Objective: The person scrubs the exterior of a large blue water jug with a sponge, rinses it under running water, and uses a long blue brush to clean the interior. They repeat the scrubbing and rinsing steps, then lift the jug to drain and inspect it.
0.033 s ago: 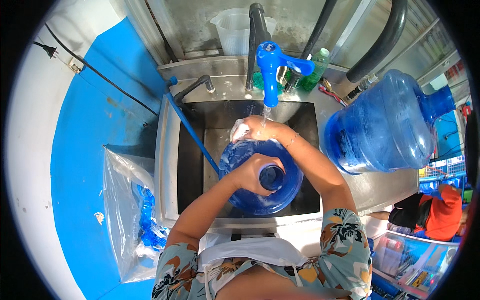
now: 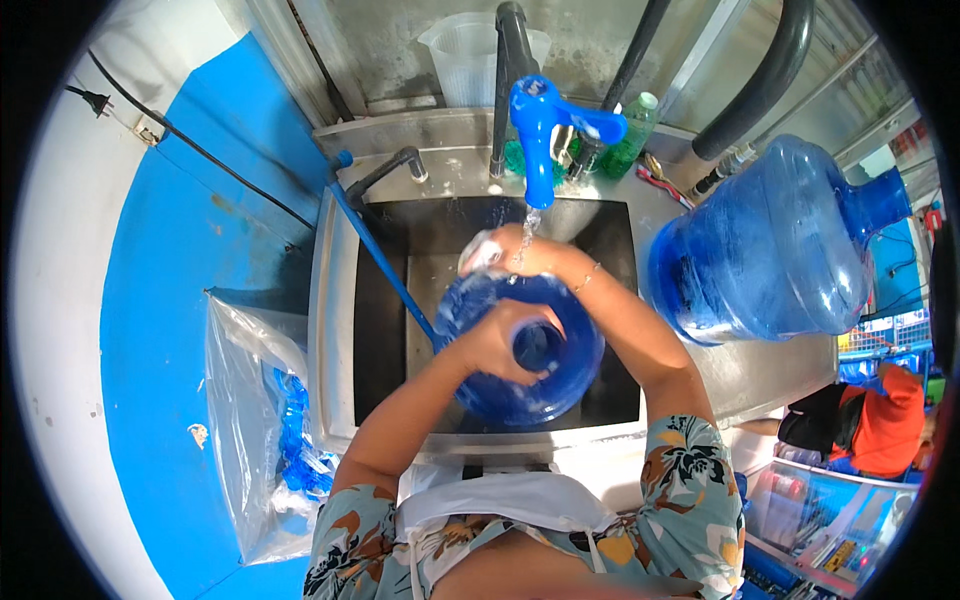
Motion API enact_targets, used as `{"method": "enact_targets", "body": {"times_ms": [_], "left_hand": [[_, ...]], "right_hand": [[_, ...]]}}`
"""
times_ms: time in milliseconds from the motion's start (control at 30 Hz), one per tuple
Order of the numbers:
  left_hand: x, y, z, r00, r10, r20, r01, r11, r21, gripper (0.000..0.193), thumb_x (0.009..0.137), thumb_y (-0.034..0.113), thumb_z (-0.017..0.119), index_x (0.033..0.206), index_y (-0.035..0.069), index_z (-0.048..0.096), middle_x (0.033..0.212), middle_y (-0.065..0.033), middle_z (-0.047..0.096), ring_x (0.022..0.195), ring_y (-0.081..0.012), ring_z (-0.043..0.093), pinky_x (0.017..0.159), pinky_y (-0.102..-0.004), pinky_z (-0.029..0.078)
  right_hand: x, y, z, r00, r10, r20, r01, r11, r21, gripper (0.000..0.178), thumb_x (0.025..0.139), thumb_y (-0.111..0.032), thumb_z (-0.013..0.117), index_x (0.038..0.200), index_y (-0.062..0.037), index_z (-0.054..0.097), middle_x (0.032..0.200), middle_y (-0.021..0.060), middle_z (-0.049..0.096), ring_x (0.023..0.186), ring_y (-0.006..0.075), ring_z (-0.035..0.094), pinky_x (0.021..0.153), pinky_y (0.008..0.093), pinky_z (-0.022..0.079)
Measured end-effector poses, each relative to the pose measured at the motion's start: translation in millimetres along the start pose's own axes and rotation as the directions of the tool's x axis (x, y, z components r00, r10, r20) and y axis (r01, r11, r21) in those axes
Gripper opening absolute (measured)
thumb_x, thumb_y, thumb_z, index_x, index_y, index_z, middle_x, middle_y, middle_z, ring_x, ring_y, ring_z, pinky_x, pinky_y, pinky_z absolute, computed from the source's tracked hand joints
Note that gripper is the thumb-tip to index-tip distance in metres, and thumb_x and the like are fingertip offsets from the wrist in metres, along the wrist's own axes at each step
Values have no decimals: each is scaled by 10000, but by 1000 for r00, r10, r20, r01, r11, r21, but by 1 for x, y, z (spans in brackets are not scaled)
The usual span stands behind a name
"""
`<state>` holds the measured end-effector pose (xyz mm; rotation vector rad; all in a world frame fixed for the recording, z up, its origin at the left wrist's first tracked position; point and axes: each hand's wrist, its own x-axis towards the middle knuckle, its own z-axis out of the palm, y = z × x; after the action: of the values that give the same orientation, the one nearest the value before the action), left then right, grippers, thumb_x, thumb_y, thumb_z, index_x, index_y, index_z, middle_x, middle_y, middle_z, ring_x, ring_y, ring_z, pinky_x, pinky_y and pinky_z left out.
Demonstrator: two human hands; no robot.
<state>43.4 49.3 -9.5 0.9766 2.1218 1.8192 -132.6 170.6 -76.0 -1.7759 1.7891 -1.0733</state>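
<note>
two wet hands on a blue jug in the sink

the left grip (image 2: pixel 494 345) is wrapped around the neck of the blue jug (image 2: pixel 512 402), mouth tipped up toward the wearer. the right grip (image 2: pixel 513 250) bends over the jug's far side, against white lather (image 2: pixel 482 256); whether its fingers clasp a cloth or only foam, i cannot tell. the jug sits inside the sink (image 2: pixel 375 375), just below the running tap (image 2: pixel 540 140).

suds and water make the neck slick, so the jug could twist or slip from the left grip; lifted high, it might knock the tap. splashes could enter its uncovered mouth.

a blue rod (image 2: pixel 388 272) slants across the sink's left side, its lower end near the jug, and may snag a turn that way. a second jug (image 2: pixel 765 250) lies sideways on the steel table (image 2: pixel 765 380), crowding the right. behind the tap stands a green bottle (image 2: pixel 622 150).
</note>
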Motion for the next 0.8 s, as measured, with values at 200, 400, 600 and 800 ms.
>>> {"method": "enact_targets", "body": {"times_ms": [200,400,600,800], "left_hand": [[-38,-28,-52,595,-137,-792,-103,964,-244,304,686,-15,718,972,2,618,878,-84,672,862,-191,658,831,-334,519],[-34,-44,-62,460,-114,-881,-99,979,-179,301,700,49,739,974,0,624,881,-88,677,851,-184,651,842,-332,507],[-29,-28,-35,862,13,-507,-171,949,-266,427,618,88,806,979,8,592,891,-87,657,877,-198,655,875,-372,508],[-35,-15,-25,528,15,-849,-103,994,-47,344,663,56,755,964,11,593,867,-94,676,827,-188,658,871,-344,501]], "right_hand": [[-109,-8,111,255,946,-198,-701,322,637,424,1022,-339,449,1266,-13,565,1087,137,679,1028,238,625,909,374,479],[-146,-17,221,281,701,-655,-276,713,644,344,1007,-175,486,1292,2,560,958,57,673,852,175,603,737,357,479],[-150,117,151,528,506,-683,-542,819,188,266,935,-85,515,1141,6,657,900,80,693,803,201,638,743,348,496],[-159,107,173,278,925,-258,-357,349,866,297,925,-128,552,1183,-13,645,1077,106,692,955,224,653,860,347,497]]}}
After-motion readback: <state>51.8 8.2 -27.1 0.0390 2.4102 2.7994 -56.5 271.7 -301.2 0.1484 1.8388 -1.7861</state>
